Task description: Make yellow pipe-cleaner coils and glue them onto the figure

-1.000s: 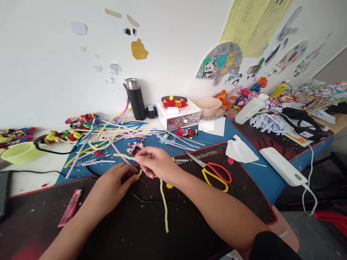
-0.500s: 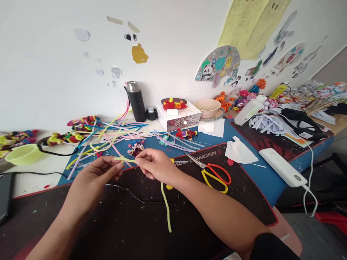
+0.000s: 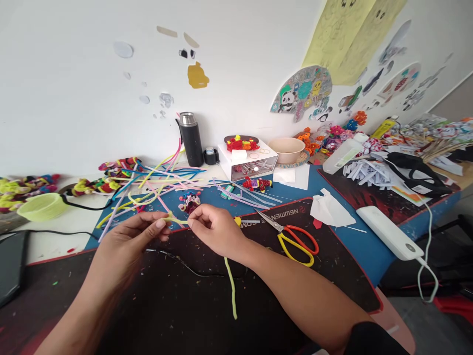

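Note:
Thumb and fingers of my left hand (image 3: pixel 135 239) pinch one end of a pale yellow pipe cleaner (image 3: pixel 179 221), where a small bent or crossed part shows. My right hand (image 3: pixel 216 231) grips the same pipe cleaner a little to the right, so a short stretch spans the gap. Below the right wrist a longer pale yellow-green pipe cleaner (image 3: pixel 232 291) extends toward me; whether it joins the held piece is hidden. Just behind the hands sits a small multicoloured fuzzy figure (image 3: pixel 190 201). Scissors (image 3: pixel 284 229) with red and yellow handles lie right of my right hand, blades apart.
Loose coloured pipe cleaners (image 3: pixel 148 185) spread at back left, near a black flask (image 3: pixel 191 140). A white drawer box (image 3: pixel 236 160) and beige bowl (image 3: pixel 288 149) stand behind. At right lie crumpled white tissue (image 3: pixel 330 208) and a white power bank (image 3: pixel 388 232) with its cable.
The view has shifted slightly, moving the scene a little right and down. Both hands keep their pinch, and the held part of the pipe cleaner has turned a little between the left fingers.

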The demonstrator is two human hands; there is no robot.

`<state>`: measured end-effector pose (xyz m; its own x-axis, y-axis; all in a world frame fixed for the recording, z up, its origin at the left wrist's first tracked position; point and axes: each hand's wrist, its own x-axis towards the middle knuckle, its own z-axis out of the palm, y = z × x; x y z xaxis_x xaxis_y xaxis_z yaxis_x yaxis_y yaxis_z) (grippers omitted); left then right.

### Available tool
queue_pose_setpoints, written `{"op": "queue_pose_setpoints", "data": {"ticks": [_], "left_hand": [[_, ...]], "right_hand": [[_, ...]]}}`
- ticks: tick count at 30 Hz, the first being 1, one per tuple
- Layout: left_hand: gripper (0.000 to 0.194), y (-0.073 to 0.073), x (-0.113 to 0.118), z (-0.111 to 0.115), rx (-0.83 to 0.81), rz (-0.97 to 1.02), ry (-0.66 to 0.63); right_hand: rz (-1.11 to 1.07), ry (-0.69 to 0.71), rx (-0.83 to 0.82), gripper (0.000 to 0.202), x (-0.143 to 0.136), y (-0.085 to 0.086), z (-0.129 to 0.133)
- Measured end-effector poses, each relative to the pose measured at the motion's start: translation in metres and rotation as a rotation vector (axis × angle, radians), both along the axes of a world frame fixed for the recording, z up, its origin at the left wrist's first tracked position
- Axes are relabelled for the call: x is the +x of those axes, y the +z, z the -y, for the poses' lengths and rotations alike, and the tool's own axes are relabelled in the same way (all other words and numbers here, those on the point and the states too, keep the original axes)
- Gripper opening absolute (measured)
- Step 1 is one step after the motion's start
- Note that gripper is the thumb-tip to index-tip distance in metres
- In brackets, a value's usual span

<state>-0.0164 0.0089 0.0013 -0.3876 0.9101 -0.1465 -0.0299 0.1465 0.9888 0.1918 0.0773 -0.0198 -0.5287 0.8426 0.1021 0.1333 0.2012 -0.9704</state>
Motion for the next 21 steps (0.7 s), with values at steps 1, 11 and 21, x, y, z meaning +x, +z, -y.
{"op": "queue_pose_setpoints", "data": {"ticks": [1, 11, 21], "left_hand": [[0.062, -0.001, -0.001, 0.000, 0.009, -0.001, 0.000], [0.066, 0.012, 0.006, 0.003, -0.046, -0.206, -0.025], [0.063, 0.019, 0.022, 0.004, -0.048, -0.171, -0.078]], "right_hand": [[-0.001, 0.000, 0.001, 0.012, 0.000, 0.000, 0.000], [-0.008, 0.151, -0.187, 0.027, 0.004, 0.002, 0.004], [-0.087, 0.149, -0.214, 0.026, 0.003, 0.007, 0.005]]}}
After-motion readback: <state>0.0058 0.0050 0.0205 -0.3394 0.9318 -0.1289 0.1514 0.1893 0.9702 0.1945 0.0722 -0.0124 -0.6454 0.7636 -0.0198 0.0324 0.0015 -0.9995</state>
